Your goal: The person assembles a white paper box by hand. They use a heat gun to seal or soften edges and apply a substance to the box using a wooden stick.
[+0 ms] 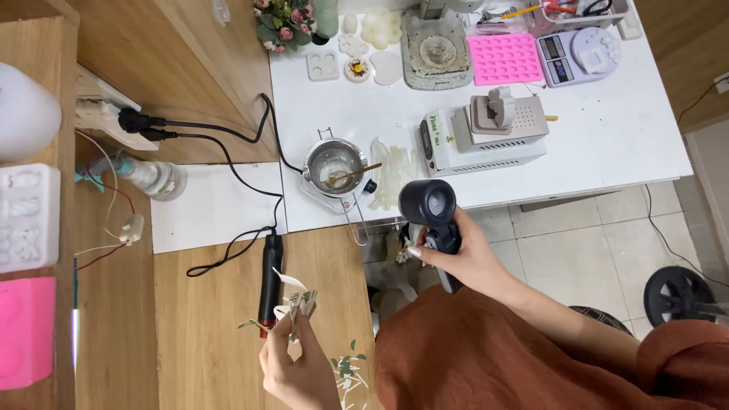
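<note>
Rust-brown cloth (486, 357) over the person's lap filled the bottom of the view, nearest to me, and both hands rose out of it. Beyond it ran the white table (607, 137), the biggest thing in the room, with a lower wooden bench (205, 326) butted against its near left corner.

On the white table a boxy white appliance (486, 137) sat toward the middle, a grey moulded piece resting on its top. Behind it lay a pink silicone mould tray (506, 58), a small digital scale (581, 55) to its right and a grey square mould (436, 49) to its left. A metal melting pot (334, 165) with a stick propped in it stood at the table's near edge, pale wax strips (391, 175) lying just beside it.

Her right hand (463, 254) was wrapped around the handle of a black heat gun (429, 209), fingers pressed closed on the grip, the round nozzle end turned up toward the camera just off the table's front edge. A black cord (228, 163) trailed from the wall socket across the bench to a black-handled tool (269, 277) lying there.

Her left hand (296, 357) hovered over the wooden bench, thumb and fingertips pinching a small sprig of dried flowers (296, 300), pale petals and thin green stems sticking up. A second loose sprig (348, 372) lay by that wrist.
</note>
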